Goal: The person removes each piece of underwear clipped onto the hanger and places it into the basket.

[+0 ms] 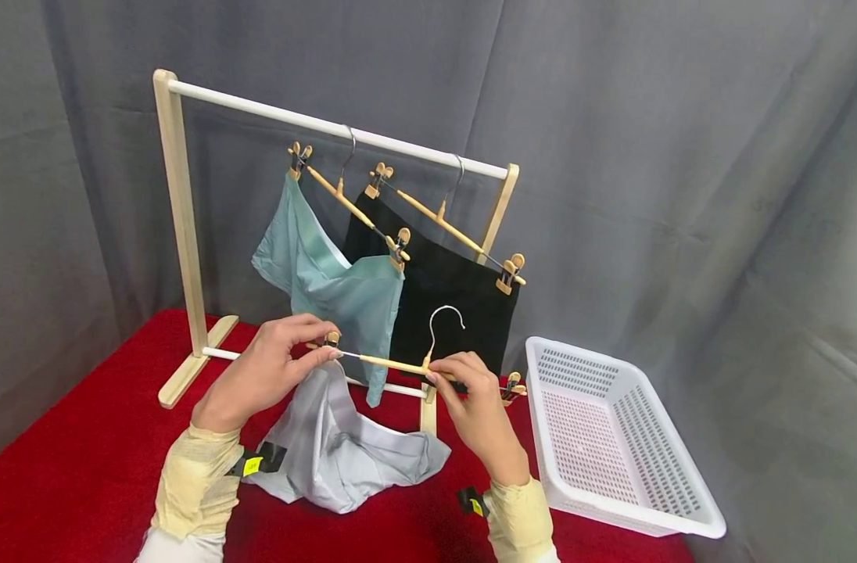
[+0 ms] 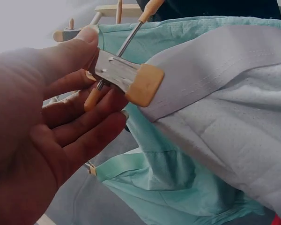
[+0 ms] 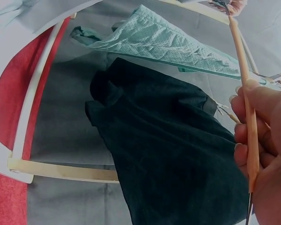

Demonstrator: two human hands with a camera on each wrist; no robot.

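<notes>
The left hand (image 1: 277, 367) has its thumb and fingers pinched round a metal-and-wood clip (image 2: 145, 84) at the near end of a slim light-wood hanger with a silver wire hook (image 1: 389, 363). The right hand (image 1: 474, 391) grips the same hanger's bar just beside the base of the hook, thumb against curled fingers; the hanger's second clip (image 1: 513, 389) is just beyond that hand, on its right. A pale grey cloth garment with a smooth waistband (image 1: 344, 453) hangs below the left hand, one waistband corner at the pinched clip's wooden tip, and spreads down between the two wrists, its other end loose below the right hand.

Beyond both hands is one white-railed light-wood rack (image 1: 182, 195) carrying two more hangers: one holds a teal cloth garment (image 1: 344, 289), ahead of the gap between the hands, the other a black cloth garment (image 1: 442, 289), ahead of the right hand. In all, three hangers, six clips and three garments show. One white perforated plastic basket (image 1: 541, 422) sits to the right of the right hand, on a red cloth (image 1: 62, 438).
</notes>
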